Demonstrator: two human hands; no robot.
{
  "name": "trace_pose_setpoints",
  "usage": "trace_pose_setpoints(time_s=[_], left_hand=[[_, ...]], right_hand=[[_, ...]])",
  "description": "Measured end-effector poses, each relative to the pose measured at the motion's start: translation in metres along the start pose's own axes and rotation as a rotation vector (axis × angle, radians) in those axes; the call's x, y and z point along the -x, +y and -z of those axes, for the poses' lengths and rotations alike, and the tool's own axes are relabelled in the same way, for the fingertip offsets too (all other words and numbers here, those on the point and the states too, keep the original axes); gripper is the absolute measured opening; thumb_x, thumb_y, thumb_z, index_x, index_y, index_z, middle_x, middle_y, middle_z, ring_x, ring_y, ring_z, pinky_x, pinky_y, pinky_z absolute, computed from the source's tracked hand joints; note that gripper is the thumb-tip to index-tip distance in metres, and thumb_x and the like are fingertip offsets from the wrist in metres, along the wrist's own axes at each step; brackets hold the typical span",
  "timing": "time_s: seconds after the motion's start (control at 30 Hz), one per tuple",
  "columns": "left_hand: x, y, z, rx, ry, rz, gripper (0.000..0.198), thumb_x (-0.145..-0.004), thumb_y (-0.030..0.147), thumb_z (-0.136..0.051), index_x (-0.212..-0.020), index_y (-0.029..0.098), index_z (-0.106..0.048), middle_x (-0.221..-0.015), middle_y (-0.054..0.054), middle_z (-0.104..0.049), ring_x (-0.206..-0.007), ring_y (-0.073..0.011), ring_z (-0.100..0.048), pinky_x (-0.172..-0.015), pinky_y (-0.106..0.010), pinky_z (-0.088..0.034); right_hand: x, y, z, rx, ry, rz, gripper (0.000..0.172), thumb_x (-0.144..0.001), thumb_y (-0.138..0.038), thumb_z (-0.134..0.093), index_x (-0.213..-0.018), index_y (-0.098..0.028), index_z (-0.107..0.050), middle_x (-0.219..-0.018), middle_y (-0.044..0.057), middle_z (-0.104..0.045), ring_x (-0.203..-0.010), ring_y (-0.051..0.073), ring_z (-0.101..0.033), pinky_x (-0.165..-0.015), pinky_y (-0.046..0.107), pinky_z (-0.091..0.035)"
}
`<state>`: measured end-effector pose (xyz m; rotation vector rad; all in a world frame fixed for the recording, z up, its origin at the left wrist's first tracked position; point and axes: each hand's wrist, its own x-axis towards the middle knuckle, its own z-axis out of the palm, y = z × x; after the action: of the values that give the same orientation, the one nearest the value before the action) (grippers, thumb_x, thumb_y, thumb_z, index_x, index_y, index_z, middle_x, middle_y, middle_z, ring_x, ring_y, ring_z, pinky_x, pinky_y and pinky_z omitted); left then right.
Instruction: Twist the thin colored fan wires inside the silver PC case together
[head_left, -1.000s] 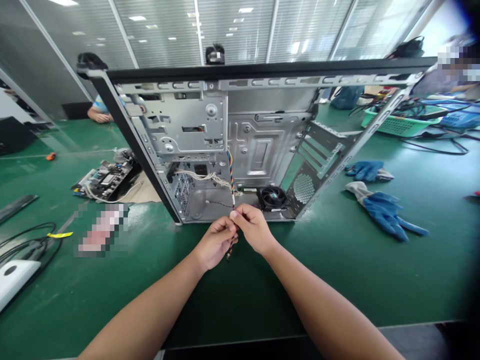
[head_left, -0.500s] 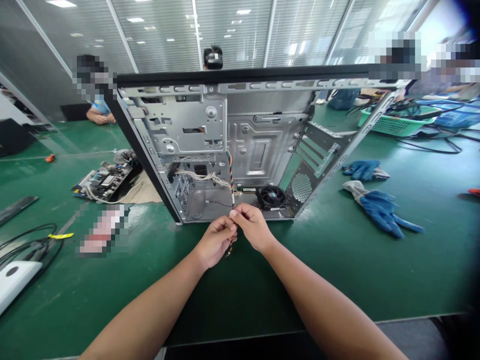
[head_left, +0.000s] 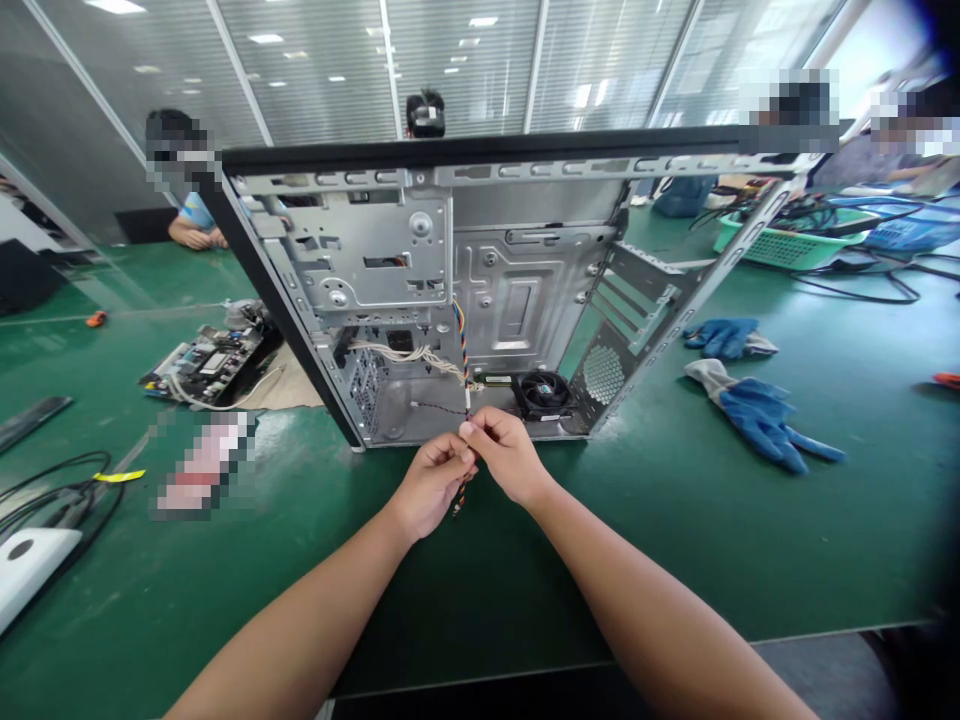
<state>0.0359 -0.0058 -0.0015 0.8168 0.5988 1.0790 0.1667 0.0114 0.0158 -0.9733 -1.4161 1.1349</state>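
Note:
An open silver computer case [head_left: 517, 210] with black outer edges stands on the green table in front of me. From its drive bay a twisted multicoloured cable [head_left: 464, 355] runs down to my fingers. My left hand [head_left: 431, 485] and my right hand [head_left: 510, 455] meet at the case's lower front edge, both pinching this cable. Its loose end [head_left: 458, 500] hangs below my left fingers; the pinched part is hidden. A thin dark wire [head_left: 439, 407] lies just behind, inside the case. White bundled wires [head_left: 412, 355] and a black fan [head_left: 544, 393] are also inside.
Left of the case lies a circuit board [head_left: 214, 355] with parts. Blue work gloves [head_left: 765, 415] lie at right, with a green basket [head_left: 795, 245] of cables behind. Black cables [head_left: 75, 480] and a white device [head_left: 34, 570] are at left. A person's hands [head_left: 196, 237] rest across the table.
Almost nothing differs. The view has shifted slightly, and both hands keep the same pinch on the cable.

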Motion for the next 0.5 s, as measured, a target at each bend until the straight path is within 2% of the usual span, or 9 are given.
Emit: trace_pose_setpoints(time_s=[0.23,0.5], left_hand=[[-0.001,0.001,-0.002,-0.046,0.028,-0.066,0.021,-0.072,0.022,-0.075,-0.068,0.014,-0.057,-0.063,0.003,-0.052,-0.061,-0.0082,-0.046,-0.061,-0.021,-0.033],[-0.001,-0.002,0.002,-0.036,0.002,-0.084,0.018,-0.075,0.017,-0.073,-0.068,0.014,-0.057,-0.064,0.003,-0.051,-0.064,-0.0092,-0.046,-0.065,-0.022,-0.035]], right_hand=[[-0.001,-0.001,0.001,0.030,0.041,0.027,0.029,-0.079,-0.043,-0.064,-0.067,-0.019,-0.052,-0.056,-0.006,-0.046,-0.051,0.010,-0.042,-0.049,0.023,-0.036],[0.001,-0.009,0.000,0.104,0.015,0.060,0.028,-0.085,-0.038,-0.057,-0.064,-0.019,-0.050,-0.056,-0.005,-0.047,-0.052,0.010,-0.043,-0.050,0.023,-0.036]])
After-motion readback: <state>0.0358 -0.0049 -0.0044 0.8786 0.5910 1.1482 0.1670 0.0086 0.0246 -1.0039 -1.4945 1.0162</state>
